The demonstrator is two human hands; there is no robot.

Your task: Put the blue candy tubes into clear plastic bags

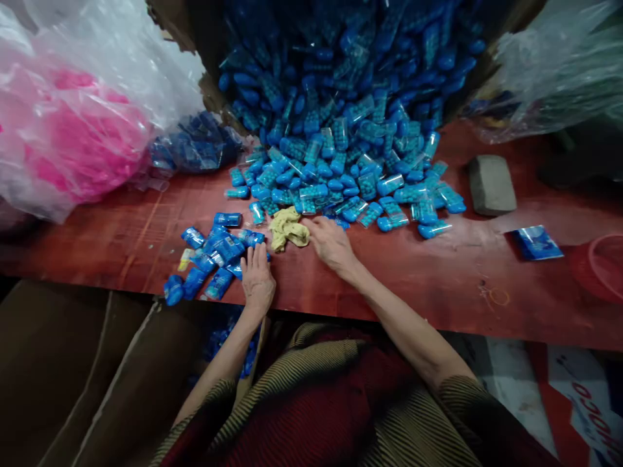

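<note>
Across the front of the red desk (413, 282), a loose cluster of blue packets (226, 248) is spread near the edge, and its right side is covered by the left hand (257, 279), which is laid palm down with the fingers stretched out and nothing gripped. Just to the right of these packets, a crumpled yellow lump (287, 228) is set down in front of the heap of blue-capped containers (335, 155). The right hand (331, 243) is held at the lump's right side with its fingers bent; whether anything is pinched between the fingertips cannot be made out.

Behind, the heap is spilled from the mouth of a cardboard box (211, 91), by which many more containers are held. To the left, pink pieces (87, 143) are seen through clear plastic. On the right, a grey block (491, 185) is placed beside the heap, and a flat blue sachet (537, 242) is laid near a red bowl (603, 266), partly cut off by the picture's edge.
</note>
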